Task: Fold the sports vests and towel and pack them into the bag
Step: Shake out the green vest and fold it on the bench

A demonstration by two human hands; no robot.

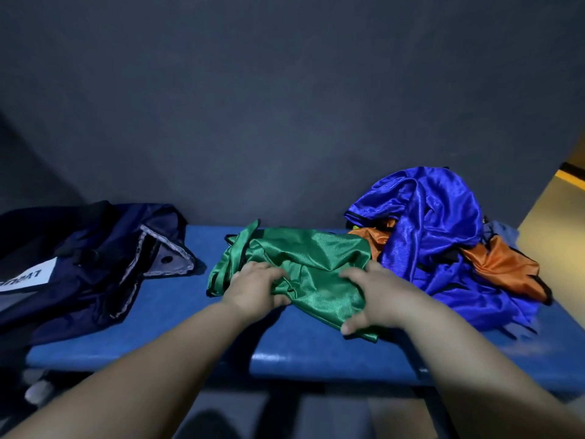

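Note:
A crumpled green vest point(311, 255) lies in the middle of the blue bench point(177, 340). My left hand point(258, 288) grips a bunched fold at its left side, fingers curled into the cloth. At the vest's right side my right hand point(372, 296) holds the fabric, thumb at the near edge. To the right sits a heap of shiny blue vests point(433, 223) mixed with orange vests point(503, 264). A dark navy bag point(95, 258) with a white label lies open and slumped at the left end. I cannot pick out a towel.
A dark grey wall point(285, 106) rises directly behind the bench. The bench's front edge runs just below my forearms. A yellowish floor strip point(557, 217) shows at the far right.

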